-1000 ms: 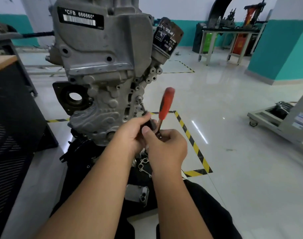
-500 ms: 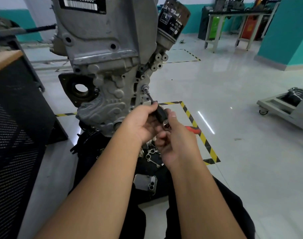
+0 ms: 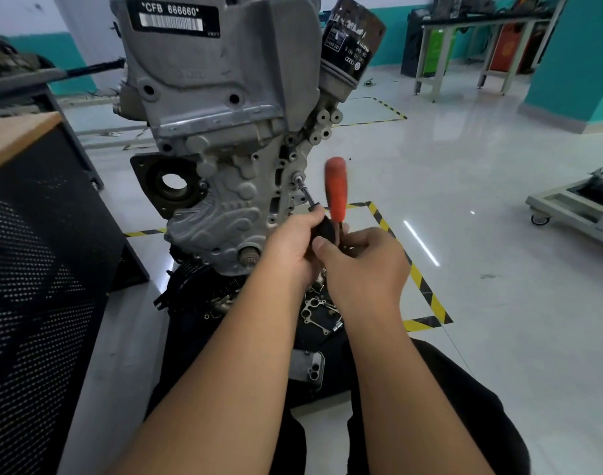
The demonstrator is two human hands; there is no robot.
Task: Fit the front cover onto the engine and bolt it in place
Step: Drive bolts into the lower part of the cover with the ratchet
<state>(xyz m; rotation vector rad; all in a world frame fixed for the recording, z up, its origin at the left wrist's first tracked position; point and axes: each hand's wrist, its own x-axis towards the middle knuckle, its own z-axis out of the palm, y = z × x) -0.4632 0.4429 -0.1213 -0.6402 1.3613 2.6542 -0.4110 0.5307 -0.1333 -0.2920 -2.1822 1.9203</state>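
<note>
A workshop with teal-and-white walls and a glossy pale floor [image 3: 464,234] marked with yellow-and-black hazard tape [image 3: 420,279]; metal workbenches [image 3: 481,36] stand along the far wall, and a wheeled cart [image 3: 567,207] sits at the floor's right edge. An engine [image 3: 224,114] stands upright at centre left, carrying a label that reads "CFB 666660" and a black oil filter [image 3: 351,42] at its upper right corner. The grey front cover [image 3: 218,207] lies against the engine's lower front face, beside a round black seal housing [image 3: 170,186] on its left. A ratchet wrench with an orange handle [image 3: 336,190], blurred and pointing upward, drives a thin extension bar [image 3: 307,195] that meets a bolt [image 3: 297,176] at the cover's right edge. The left hand [image 3: 293,248] curls its fingers round the dark head of the tool where the bar enters it; the right hand [image 3: 365,258] grips the lower end of the handle, thumb pressed against the tool head, the two hands touching. Below the engine, loose metal parts [image 3: 314,310] lie on a dark base. A black perforated panel [image 3: 36,269] with a wooden top fills the left edge.
</note>
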